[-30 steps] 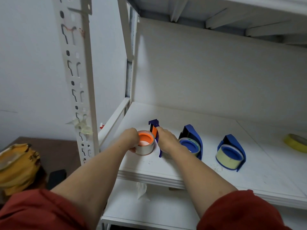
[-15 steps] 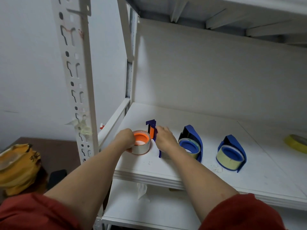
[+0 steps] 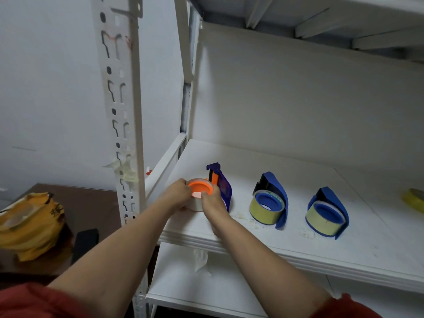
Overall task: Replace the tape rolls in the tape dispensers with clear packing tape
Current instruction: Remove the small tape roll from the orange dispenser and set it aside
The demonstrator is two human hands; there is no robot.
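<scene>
Both hands on the leftmost tape dispenser (image 3: 222,188), near the front-left corner of the white shelf (image 3: 298,235). Left hand (image 3: 177,195) is wrapped around the left side of the clear tape roll (image 3: 195,206), fingers closed on it. Right hand (image 3: 212,201) grips the same roll from the right, thumb over the edge of the orange hub (image 3: 199,187). Roll sits on that hub, touching the dispenser's blue body; can't tell if it's fully seated.

Two more blue dispensers stand further right on the same shelf: middle dispenser (image 3: 274,198) and right dispenser (image 3: 330,212), each loaded with a yellowish tape roll on a blue hub, well apart from each other. A loose yellow tape roll (image 3: 416,199) lies at the far right edge of the view.

Shelf surface is white, scuffed, with bits of tape residue near the front by the dispensers. White back panel behind it, another shelf board below, underside of the upper shelf above. Perforated white upright post (image 3: 119,106) at front left, with crumpled clear tape scraps (image 3: 125,168) stuck on it.

Room: plain pale wall on the left. Dark brown counter (image 3: 91,203) left of the rack, holding a crumpled yellow bag (image 3: 29,223) and a dark flat thing, too unclear to name. Red sleeves at the bottom of the view.
</scene>
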